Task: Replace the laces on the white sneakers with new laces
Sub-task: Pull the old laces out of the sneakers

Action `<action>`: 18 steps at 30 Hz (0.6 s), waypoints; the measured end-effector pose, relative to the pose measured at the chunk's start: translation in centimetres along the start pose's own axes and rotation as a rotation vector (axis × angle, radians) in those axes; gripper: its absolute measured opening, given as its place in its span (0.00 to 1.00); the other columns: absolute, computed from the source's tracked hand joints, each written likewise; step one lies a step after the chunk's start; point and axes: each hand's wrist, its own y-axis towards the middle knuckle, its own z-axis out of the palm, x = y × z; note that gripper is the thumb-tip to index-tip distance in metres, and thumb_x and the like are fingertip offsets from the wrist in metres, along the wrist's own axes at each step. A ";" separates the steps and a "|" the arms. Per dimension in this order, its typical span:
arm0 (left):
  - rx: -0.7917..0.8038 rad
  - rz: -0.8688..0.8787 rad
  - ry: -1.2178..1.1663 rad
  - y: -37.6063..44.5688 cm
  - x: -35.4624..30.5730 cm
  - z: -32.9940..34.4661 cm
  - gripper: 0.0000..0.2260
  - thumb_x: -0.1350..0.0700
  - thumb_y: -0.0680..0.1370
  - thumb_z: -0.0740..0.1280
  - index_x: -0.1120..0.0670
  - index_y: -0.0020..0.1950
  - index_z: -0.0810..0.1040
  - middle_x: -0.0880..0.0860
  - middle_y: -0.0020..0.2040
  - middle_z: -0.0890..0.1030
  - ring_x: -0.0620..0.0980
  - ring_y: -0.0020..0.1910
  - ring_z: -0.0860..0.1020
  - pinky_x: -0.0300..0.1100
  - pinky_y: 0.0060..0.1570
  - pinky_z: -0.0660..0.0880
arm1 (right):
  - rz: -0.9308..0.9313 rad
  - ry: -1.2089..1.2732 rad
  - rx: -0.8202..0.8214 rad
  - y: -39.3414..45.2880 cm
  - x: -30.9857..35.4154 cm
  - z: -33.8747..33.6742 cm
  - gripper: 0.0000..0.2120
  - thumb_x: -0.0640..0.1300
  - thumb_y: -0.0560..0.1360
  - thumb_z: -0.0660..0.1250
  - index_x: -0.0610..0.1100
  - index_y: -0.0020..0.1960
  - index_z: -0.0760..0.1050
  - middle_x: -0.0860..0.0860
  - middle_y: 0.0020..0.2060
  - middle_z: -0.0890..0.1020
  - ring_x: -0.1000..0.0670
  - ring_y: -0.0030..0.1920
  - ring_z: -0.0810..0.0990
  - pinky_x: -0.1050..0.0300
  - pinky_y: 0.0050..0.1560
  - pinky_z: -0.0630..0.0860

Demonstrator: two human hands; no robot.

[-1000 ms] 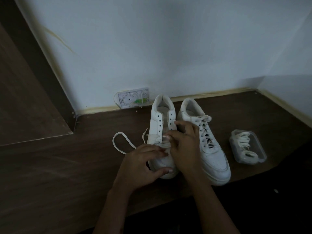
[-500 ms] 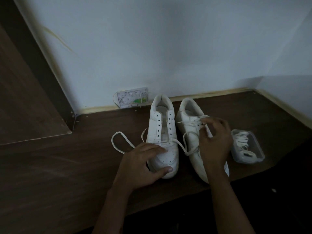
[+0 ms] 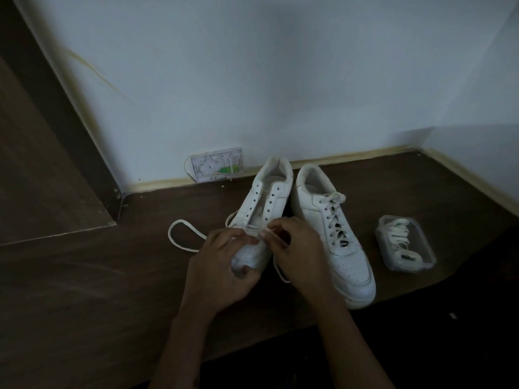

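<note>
Two white sneakers are seen side by side on a dark wooden counter (image 3: 84, 276), toes towards the near edge and heels towards the far wall. The left sneaker (image 3: 262, 209) is largely unlaced, its upper eyelets bare, while the right sneaker (image 3: 334, 237) is fully laced. The left hand (image 3: 224, 265) is laid over the toe of the left sneaker, fingers curled round the toe cap and thumb tucked against its near side, so the shoe is held steady. The right hand (image 3: 297, 248) is brought in from the right with the wrist bent, and the old lace (image 3: 182, 240) is pinched between its fingertips just over the lowest eyelets; the exact pinch is hard to make out in the dim light. One part of that lace is looped on the counter to the left of the shoe, and another is trailed near the right hand. A clear plastic box (image 3: 405, 242) holding the new laces (image 3: 400, 234) is set well to the right of the right sneaker. A small white card (image 3: 216, 164) is propped against the far wall.
</note>
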 end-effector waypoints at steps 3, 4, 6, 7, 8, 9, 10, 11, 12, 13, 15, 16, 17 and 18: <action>-0.056 -0.012 -0.019 -0.1 -0.1 0.5 0.18 0.45 0.67 0.65 0.46 0.55 0.82 0.41 0.57 0.77 0.38 0.59 0.71 0.27 0.45 0.67 | 0.044 -0.023 -0.050 0.0 0.4 0.7 0.06 0.50 0.76 0.68 0.48 0.49 0.78 0.55 0.44 0.78 0.55 0.46 0.75 0.62 0.46 0.72; -0.073 -0.013 -0.025 -0.1 -0.2 0.7 0.17 0.44 0.67 0.66 0.47 0.54 0.82 0.42 0.56 0.78 0.40 0.59 0.72 0.29 0.46 0.69 | 0.052 -0.020 -0.069 0.1 0.4 0.8 0.05 0.49 0.76 0.68 0.48 0.49 0.79 0.55 0.43 0.78 0.55 0.46 0.75 0.62 0.46 0.72; -0.102 -0.005 -0.016 -0.1 -0.3 1.2 0.17 0.43 0.69 0.67 0.48 0.54 0.82 0.43 0.55 0.79 0.42 0.58 0.74 0.30 0.50 0.69 | 0.057 -0.013 -0.091 0.1 0.5 1.0 0.05 0.47 0.76 0.68 0.47 0.48 0.80 0.54 0.43 0.79 0.55 0.46 0.76 0.60 0.46 0.73; -0.113 0.000 -0.005 -0.1 -0.2 1.5 0.16 0.43 0.70 0.67 0.48 0.54 0.83 0.43 0.55 0.79 0.42 0.58 0.74 0.29 0.51 0.68 | 0.057 -0.013 -0.094 0.1 0.4 1.1 0.04 0.47 0.76 0.68 0.47 0.48 0.80 0.54 0.43 0.79 0.54 0.46 0.76 0.59 0.47 0.74; -0.124 0.004 0.001 -0.1 -0.2 1.6 0.16 0.43 0.70 0.67 0.48 0.54 0.83 0.43 0.55 0.79 0.43 0.57 0.74 0.29 0.52 0.68 | 0.056 -0.012 -0.096 0.2 0.3 1.2 0.04 0.46 0.76 0.68 0.47 0.48 0.80 0.54 0.44 0.79 0.54 0.46 0.76 0.58 0.47 0.75; -0.135 0.003 -0.004 -0.1 -0.1 1.7 0.16 0.43 0.70 0.67 0.48 0.53 0.83 0.43 0.54 0.79 0.43 0.57 0.75 0.28 0.52 0.67 | 0.053 -0.011 -0.097 0.2 0.1 1.2 0.03 0.45 0.76 0.68 0.47 0.48 0.80 0.54 0.44 0.79 0.54 0.47 0.76 0.57 0.47 0.75; -0.151 0.002 -0.016 -0.1 -0.1 1.8 0.15 0.44 0.70 0.67 0.48 0.53 0.84 0.43 0.54 0.80 0.42 0.56 0.75 0.28 0.52 0.68 | 0.046 -0.012 -0.096 0.3 0.0 1.2 0.03 0.44 0.76 0.68 0.47 0.47 0.80 0.54 0.44 0.78 0.53 0.47 0.76 0.57 0.48 0.75; -0.170 0.003 -0.033 0.0 -0.1 1.9 0.15 0.45 0.70 0.68 0.49 0.52 0.84 0.43 0.53 0.80 0.43 0.55 0.76 0.28 0.52 0.68 | 0.032 -0.017 -0.094 0.3 -0.2 1.2 0.02 0.43 0.76 0.68 0.46 0.47 0.80 0.53 0.44 0.78 0.53 0.47 0.75 0.57 0.48 0.75; -0.189 0.006 -0.050 0.0 -0.1 1.9 0.14 0.45 0.70 0.69 0.49 0.52 0.85 0.43 0.52 0.81 0.43 0.54 0.77 0.28 0.53 0.69 | 0.014 -0.024 -0.093 0.3 -0.3 1.1 0.02 0.42 0.76 0.68 0.46 0.46 0.79 0.53 0.44 0.78 0.53 0.48 0.74 0.57 0.49 0.74; -0.205 0.009 -0.066 0.0 -0.1 2.0 0.14 0.46 0.69 0.70 0.49 0.51 0.85 0.44 0.52 0.81 0.43 0.54 0.77 0.29 0.53 0.70 | -0.003 -0.032 -0.094 0.3 -0.3 1.1 0.02 0.42 0.76 0.67 0.46 0.46 0.79 0.53 0.44 0.78 0.54 0.48 0.73 0.58 0.49 0.72; -0.214 0.006 -0.086 0.0 -0.2 2.0 0.13 0.48 0.69 0.72 0.50 0.51 0.85 0.44 0.51 0.81 0.42 0.54 0.77 0.27 0.55 0.69 | -0.011 -0.054 -0.121 0.3 -0.4 0.7 0.03 0.40 0.76 0.66 0.46 0.47 0.78 0.55 0.45 0.76 0.55 0.49 0.72 0.61 0.49 0.70; -0.211 -0.005 -0.088 0.0 -0.1 2.0 0.13 0.49 0.68 0.75 0.50 0.51 0.85 0.44 0.51 0.82 0.42 0.54 0.77 0.27 0.56 0.68 | 0.009 -0.054 -0.164 0.2 -0.3 0.3 0.04 0.39 0.75 0.65 0.46 0.47 0.78 0.56 0.45 0.75 0.55 0.48 0.72 0.63 0.48 0.69; -0.209 -0.024 -0.091 0.0 -0.1 2.0 0.13 0.51 0.67 0.77 0.50 0.51 0.86 0.44 0.51 0.82 0.42 0.54 0.77 0.26 0.57 0.68 | 0.039 -0.036 -0.244 0.2 -0.3 -0.4 0.05 0.37 0.75 0.65 0.46 0.46 0.77 0.56 0.44 0.73 0.54 0.48 0.72 0.65 0.48 0.69; -0.209 -0.041 -0.094 0.0 -0.1 1.9 0.14 0.51 0.67 0.78 0.50 0.51 0.86 0.44 0.51 0.82 0.42 0.54 0.77 0.25 0.57 0.67 | 0.078 0.003 -0.357 0.2 -0.4 -1.2 0.07 0.34 0.75 0.65 0.45 0.46 0.77 0.56 0.44 0.73 0.53 0.48 0.73 0.68 0.48 0.67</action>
